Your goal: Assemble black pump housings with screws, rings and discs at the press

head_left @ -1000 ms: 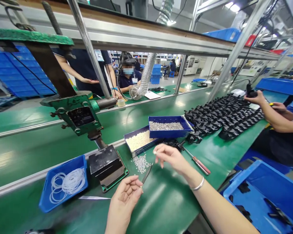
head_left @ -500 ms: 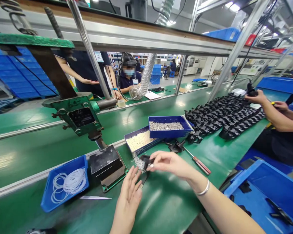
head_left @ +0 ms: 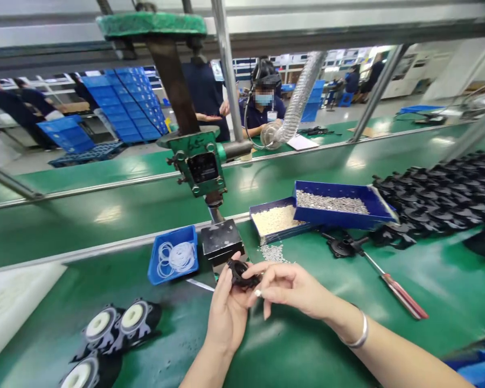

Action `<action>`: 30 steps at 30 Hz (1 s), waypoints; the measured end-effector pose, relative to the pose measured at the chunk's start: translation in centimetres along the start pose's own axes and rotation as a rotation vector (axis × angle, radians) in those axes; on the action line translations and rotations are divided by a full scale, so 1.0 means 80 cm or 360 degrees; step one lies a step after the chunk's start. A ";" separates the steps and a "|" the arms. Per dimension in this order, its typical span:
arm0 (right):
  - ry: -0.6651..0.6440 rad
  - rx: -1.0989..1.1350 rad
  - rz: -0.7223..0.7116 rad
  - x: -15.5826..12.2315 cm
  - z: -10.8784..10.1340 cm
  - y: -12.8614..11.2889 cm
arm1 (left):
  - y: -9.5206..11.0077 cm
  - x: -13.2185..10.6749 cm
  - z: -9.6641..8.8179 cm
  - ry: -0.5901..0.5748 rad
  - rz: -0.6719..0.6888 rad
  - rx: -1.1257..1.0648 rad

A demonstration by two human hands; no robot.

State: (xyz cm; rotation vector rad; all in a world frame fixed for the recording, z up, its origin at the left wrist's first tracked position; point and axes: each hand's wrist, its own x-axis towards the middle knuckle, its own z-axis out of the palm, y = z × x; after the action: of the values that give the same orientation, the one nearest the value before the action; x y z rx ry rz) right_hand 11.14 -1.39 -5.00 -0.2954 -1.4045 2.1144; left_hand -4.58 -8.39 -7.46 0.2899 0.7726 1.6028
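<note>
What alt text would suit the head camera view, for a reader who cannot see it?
The left hand and right hand hold a small black round part over a green bench. Behind stand a green press, a blue tray of white rings and two trays of small parts.

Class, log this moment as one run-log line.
left hand: holds black part | right hand: pinches same part | behind: green press

Press [head_left: 222, 242] blocks straight ahead; bare green mat [head_left: 339, 269] right, until screwdriver [head_left: 400, 293].
</note>
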 end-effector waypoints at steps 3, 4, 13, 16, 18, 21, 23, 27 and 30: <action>0.0110 -0.0068 -0.0025 -0.005 -0.006 0.007 | -0.002 0.005 0.003 0.0079 -0.0102 -0.0153; 0.0149 -0.0086 -0.0001 -0.006 -0.008 0.009 | -0.003 0.005 0.003 0.0094 -0.0145 -0.0190; 0.0457 -0.0600 0.0183 -0.008 -0.003 0.022 | -0.007 0.000 0.010 0.0143 -0.0256 -0.0236; 0.0486 -0.0679 0.0137 -0.011 -0.002 0.024 | -0.007 -0.001 0.010 0.0197 -0.0270 -0.0111; 0.0494 -0.0780 0.0101 -0.013 -0.002 0.026 | -0.006 0.000 0.009 0.0247 -0.0308 -0.0059; 0.0479 -0.0997 0.0026 -0.015 -0.003 0.030 | -0.006 0.001 0.008 0.0288 -0.0357 -0.0051; 0.0454 -0.1138 -0.0048 -0.016 -0.004 0.034 | -0.007 0.001 0.007 0.0290 -0.0369 -0.0057; 0.0380 -0.1379 -0.0184 -0.016 -0.007 0.042 | -0.010 -0.002 0.010 0.0285 -0.0354 -0.0003; 0.0317 -0.1485 -0.0178 -0.017 -0.009 0.044 | -0.012 -0.004 0.011 0.0253 -0.0258 0.0101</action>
State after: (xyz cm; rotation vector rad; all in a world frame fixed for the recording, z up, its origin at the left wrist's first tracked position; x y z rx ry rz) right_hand 11.38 -2.58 -8.63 -0.7312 -2.1248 1.1691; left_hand -3.20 -8.43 -7.31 0.1421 0.9464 1.4620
